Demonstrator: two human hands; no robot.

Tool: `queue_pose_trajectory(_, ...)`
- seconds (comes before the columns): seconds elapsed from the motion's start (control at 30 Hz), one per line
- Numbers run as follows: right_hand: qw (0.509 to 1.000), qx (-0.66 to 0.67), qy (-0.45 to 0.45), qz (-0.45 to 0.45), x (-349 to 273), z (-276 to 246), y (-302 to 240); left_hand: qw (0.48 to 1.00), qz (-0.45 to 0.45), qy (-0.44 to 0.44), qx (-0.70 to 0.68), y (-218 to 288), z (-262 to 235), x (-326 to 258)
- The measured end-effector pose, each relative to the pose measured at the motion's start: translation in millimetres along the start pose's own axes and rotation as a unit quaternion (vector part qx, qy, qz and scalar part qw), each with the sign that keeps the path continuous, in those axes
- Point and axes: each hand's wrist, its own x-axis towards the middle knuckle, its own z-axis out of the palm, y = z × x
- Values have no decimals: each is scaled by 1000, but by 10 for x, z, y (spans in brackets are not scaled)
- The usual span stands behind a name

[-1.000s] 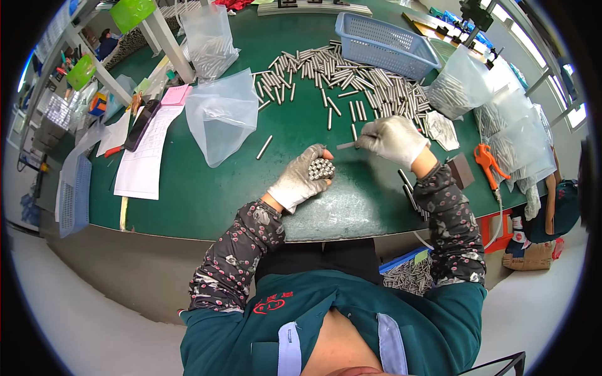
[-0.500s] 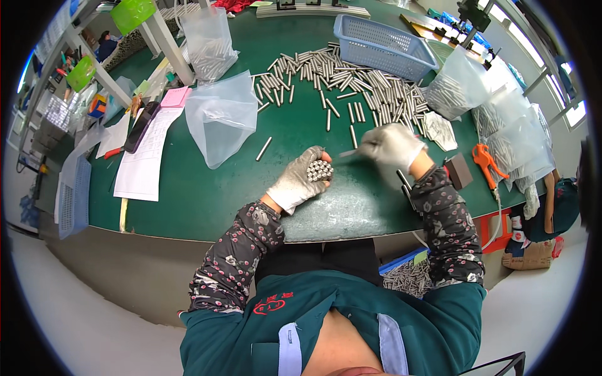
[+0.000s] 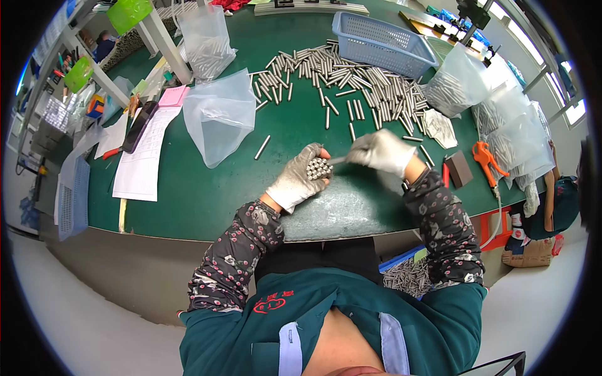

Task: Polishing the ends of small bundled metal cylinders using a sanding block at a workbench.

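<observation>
My gloved left hand (image 3: pixel 297 179) is wrapped round a bundle of short metal pins (image 3: pixel 318 168), their round ends facing up. Just to its right, my gloved right hand (image 3: pixel 382 152) pinches a single metal pin (image 3: pixel 339 160), blurred by motion, whose tip reaches the edge of the bundle. A large loose pile of metal pins (image 3: pixel 376 84) lies beyond both hands on the green table (image 3: pixel 207 200). One stray pin (image 3: pixel 263 147) rests left of my left hand. A few more pins lie beside my right wrist, partly hidden by the sleeve.
A blue plastic basket (image 3: pixel 384 47) stands behind the pile. Clear bags of pins (image 3: pixel 453 88) line the right side, near an orange air gun (image 3: pixel 488 161) and a brown block (image 3: pixel 459 169). On the left are a flat clear bag (image 3: pixel 218 119), paper sheets (image 3: pixel 145 163) and a phone (image 3: pixel 140 127).
My right hand has moved left, bringing its pin up to the bundle. My left hand has stayed almost still round the pins.
</observation>
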Motion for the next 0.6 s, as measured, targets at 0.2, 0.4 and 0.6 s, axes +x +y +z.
queue_pose_trajectory(0.2,998,6,-21,-58,38,12,-216,1000,-4,-27,-5,65,4,-17)
queue_pose_trajectory(0.4,999,12,24,36,91,-119,22,992,33,-28,121,-5,-41,42)
queue_pose_trajectory(0.6,984,-163,20,68,159,-116,-67,989,18,-35,144,24,-11,29)
